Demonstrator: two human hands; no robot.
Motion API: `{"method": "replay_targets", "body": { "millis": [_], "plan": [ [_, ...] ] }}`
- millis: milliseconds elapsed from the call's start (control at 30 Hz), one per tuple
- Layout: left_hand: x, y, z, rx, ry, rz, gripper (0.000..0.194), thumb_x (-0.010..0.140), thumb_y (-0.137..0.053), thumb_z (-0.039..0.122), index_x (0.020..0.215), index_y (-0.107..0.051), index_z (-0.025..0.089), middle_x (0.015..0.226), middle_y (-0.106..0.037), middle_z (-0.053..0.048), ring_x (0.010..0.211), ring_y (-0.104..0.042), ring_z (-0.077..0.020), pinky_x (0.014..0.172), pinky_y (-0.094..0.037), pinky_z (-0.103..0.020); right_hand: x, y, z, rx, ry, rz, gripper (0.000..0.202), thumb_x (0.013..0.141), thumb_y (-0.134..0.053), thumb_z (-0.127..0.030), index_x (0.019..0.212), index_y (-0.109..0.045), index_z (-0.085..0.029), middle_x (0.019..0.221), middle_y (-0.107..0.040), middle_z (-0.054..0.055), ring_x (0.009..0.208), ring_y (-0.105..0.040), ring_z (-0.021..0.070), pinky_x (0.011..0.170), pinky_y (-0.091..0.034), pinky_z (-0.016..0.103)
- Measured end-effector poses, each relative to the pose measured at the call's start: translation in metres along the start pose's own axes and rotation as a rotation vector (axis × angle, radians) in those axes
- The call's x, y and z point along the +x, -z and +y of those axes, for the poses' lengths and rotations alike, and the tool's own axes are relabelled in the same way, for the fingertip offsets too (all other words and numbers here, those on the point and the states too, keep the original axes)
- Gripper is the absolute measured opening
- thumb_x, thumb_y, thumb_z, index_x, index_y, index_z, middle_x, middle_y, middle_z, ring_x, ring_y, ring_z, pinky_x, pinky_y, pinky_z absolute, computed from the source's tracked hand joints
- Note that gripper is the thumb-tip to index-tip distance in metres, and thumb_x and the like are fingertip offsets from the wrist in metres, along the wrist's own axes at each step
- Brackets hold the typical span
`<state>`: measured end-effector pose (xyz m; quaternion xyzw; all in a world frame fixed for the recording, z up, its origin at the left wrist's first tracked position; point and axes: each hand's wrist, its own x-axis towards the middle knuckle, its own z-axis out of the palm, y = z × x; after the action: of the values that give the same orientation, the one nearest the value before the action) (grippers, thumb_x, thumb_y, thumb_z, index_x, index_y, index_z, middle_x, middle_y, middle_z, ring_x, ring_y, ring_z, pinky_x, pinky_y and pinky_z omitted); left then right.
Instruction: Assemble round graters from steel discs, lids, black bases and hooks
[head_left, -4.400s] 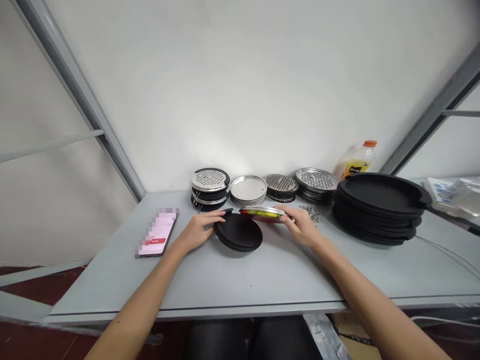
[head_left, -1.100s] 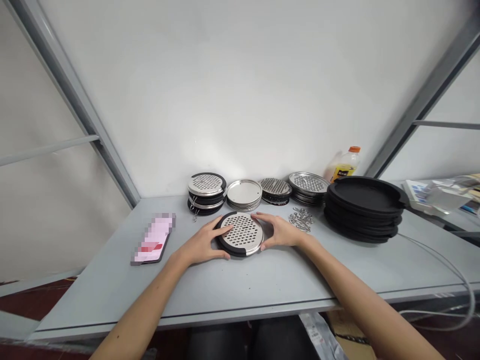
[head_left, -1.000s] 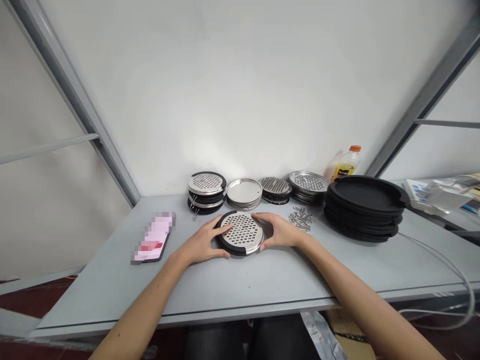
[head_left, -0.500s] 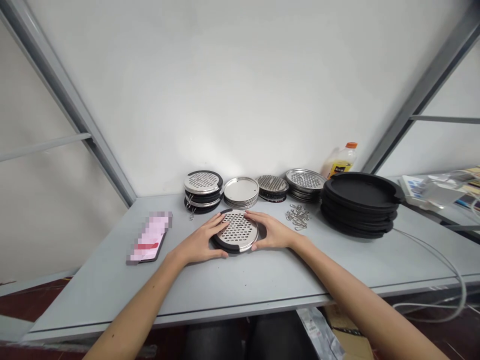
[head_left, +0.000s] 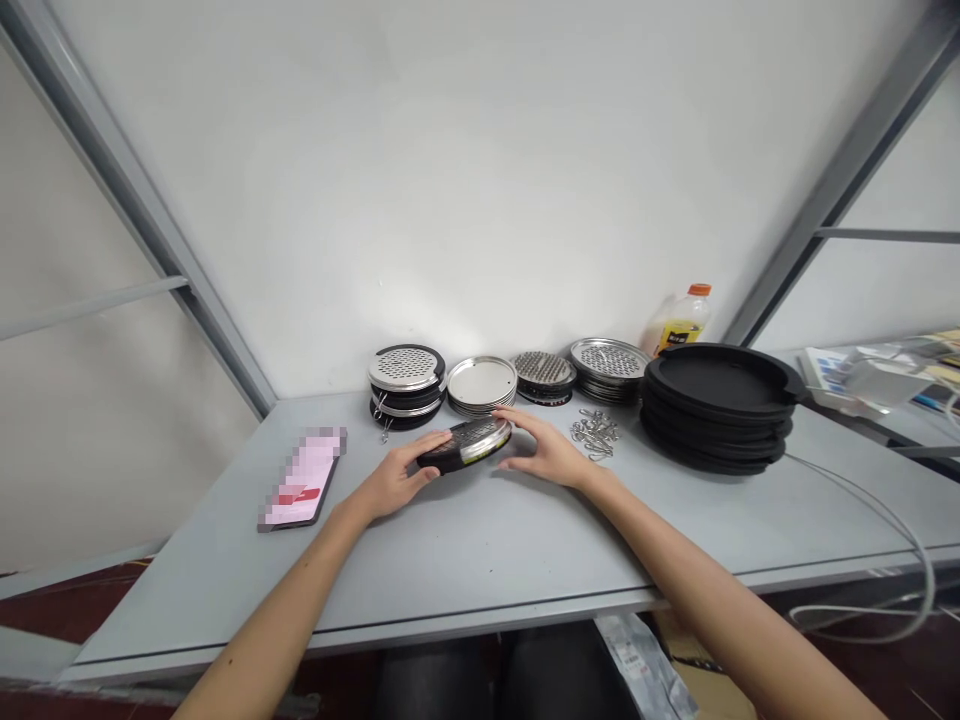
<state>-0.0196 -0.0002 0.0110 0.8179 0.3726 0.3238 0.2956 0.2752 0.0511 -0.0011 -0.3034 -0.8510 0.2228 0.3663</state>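
A round grater (head_left: 469, 442), a perforated metal disc in a black ring-like holder, is tilted above the table in front of me, its right side higher. My left hand (head_left: 394, 478) grips its left edge, fingers on top and thumb at the near underside. Around the right edge is my right hand (head_left: 551, 452), fingertips at the far rim and thumb low by the near rim. A yellow-green strip shows under the metal edge. Behind the grater stand a stack of plain metal discs (head_left: 482, 380) and a stack of black-rimmed graters (head_left: 407, 368) with small metal clips hanging from it.
Grater discs (head_left: 544, 369) and wider perforated plates (head_left: 609, 358) are stacked by the wall. Loose metal clips (head_left: 595, 433) lie near my right hand. Black round trays (head_left: 720, 420), a juice bottle (head_left: 686, 318) and a white cable (head_left: 862, 490) are at right. A phone (head_left: 306, 480) lies at left.
The grater has gone from lying flat to tilted, its right side raised and near edge showing. My right thumb has moved off its top face; both hands stay around it.
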Motion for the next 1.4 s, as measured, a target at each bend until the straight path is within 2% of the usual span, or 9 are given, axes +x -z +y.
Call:
{"method": "replay_targets", "body": {
  "millis": [133,267,400,567,667,800,967,1133,1400],
  "plan": [
    [0.000,-0.006,-0.001,-0.176,0.023,0.032,0.060,0.093,-0.040,0.059,0.134,-0.054,0.018,0.136,-0.056,-0.012,0.124,-0.053,-0.0300,0.106,-0.040,-0.045,0.002,-0.001,-0.010,0.089,-0.028,0.089,0.048,0.078,-0.071,-0.037,0.122,-0.061,-0.021,0.122,-0.065,0.009,0.114,-0.059,0.0271,0.101,-0.044,0.042],
    [0.004,-0.009,-0.002,-0.227,0.046,0.109,0.062,0.095,-0.033,0.059,0.131,-0.056,0.015,0.132,-0.059,-0.012,0.123,-0.054,-0.0282,0.106,-0.040,-0.042,0.004,0.000,-0.020,0.165,-0.032,0.095,0.024,0.082,-0.067,-0.036,0.097,-0.069,-0.019,0.095,-0.072,0.005,0.089,-0.066,0.0226,0.085,-0.051,0.035],
    [0.005,-0.005,0.000,-0.128,0.053,0.266,0.051,0.097,-0.039,0.052,0.130,-0.055,0.016,0.131,-0.059,-0.012,0.123,-0.054,-0.0263,0.106,-0.039,-0.042,0.003,0.000,-0.018,0.144,-0.018,0.208,0.025,0.079,-0.070,-0.037,0.097,-0.070,-0.020,0.094,-0.073,0.006,0.086,-0.066,0.0227,0.081,-0.052,0.035],
    [0.001,-0.009,0.006,0.091,-0.067,0.302,0.054,0.088,-0.061,0.041,0.135,-0.047,0.020,0.133,-0.057,-0.012,0.121,-0.054,-0.0261,0.102,-0.044,-0.042,0.001,0.003,-0.015,0.037,0.114,0.369,0.029,0.080,-0.071,-0.034,0.106,-0.068,-0.021,0.101,-0.072,0.009,0.091,-0.066,0.0236,0.084,-0.051,0.040],
    [0.001,-0.015,0.007,0.227,-0.092,0.307,0.059,0.083,-0.068,0.036,0.136,-0.046,0.023,0.131,-0.058,-0.010,0.119,-0.056,-0.0255,0.103,-0.044,-0.043,0.001,0.003,-0.022,-0.020,0.181,0.322,0.024,0.082,-0.069,-0.031,0.104,-0.068,-0.022,0.097,-0.072,0.008,0.088,-0.065,0.0224,0.082,-0.051,0.039],
    [0.001,-0.016,0.004,0.274,-0.121,0.212,0.044,0.088,-0.061,0.024,0.130,-0.053,0.024,0.129,-0.062,-0.007,0.118,-0.058,-0.0224,0.103,-0.045,-0.040,0.002,0.003,-0.029,-0.047,0.249,0.261,0.025,0.080,-0.070,-0.028,0.105,-0.067,-0.022,0.096,-0.071,0.008,0.091,-0.064,0.0230,0.084,-0.051,0.040],
    [0.001,-0.011,0.003,0.301,-0.149,0.078,0.045,0.091,-0.052,0.014,0.134,-0.052,0.026,0.139,-0.053,-0.006,0.129,-0.049,-0.0214,0.110,-0.039,-0.042,0.002,0.007,-0.017,-0.140,0.160,0.094,0.058,0.070,-0.078,-0.033,0.124,-0.059,-0.021,0.125,-0.061,0.013,0.115,-0.056,0.0285,0.100,-0.045,0.046],
    [0.001,-0.009,0.002,0.302,-0.129,0.061,0.045,0.091,-0.051,0.015,0.134,-0.052,0.028,0.143,-0.049,-0.005,0.132,-0.045,-0.0225,0.112,-0.036,-0.045,0.000,0.006,0.001,-0.157,0.130,-0.056,0.041,0.081,-0.062,-0.019,0.122,-0.063,-0.022,0.124,-0.063,0.012,0.115,-0.058,0.0265,0.099,-0.046,0.045],
    [0.000,-0.009,-0.005,0.285,-0.061,0.089,0.056,0.085,-0.060,0.019,0.140,-0.046,0.024,0.143,-0.049,-0.008,0.133,-0.044,-0.0256,0.112,-0.034,-0.049,0.001,0.006,-0.002,-0.157,0.147,-0.035,0.038,0.087,-0.058,-0.026,0.124,-0.061,-0.023,0.123,-0.065,0.012,0.115,-0.058,0.0267,0.098,-0.047,0.046]
  ]
}}
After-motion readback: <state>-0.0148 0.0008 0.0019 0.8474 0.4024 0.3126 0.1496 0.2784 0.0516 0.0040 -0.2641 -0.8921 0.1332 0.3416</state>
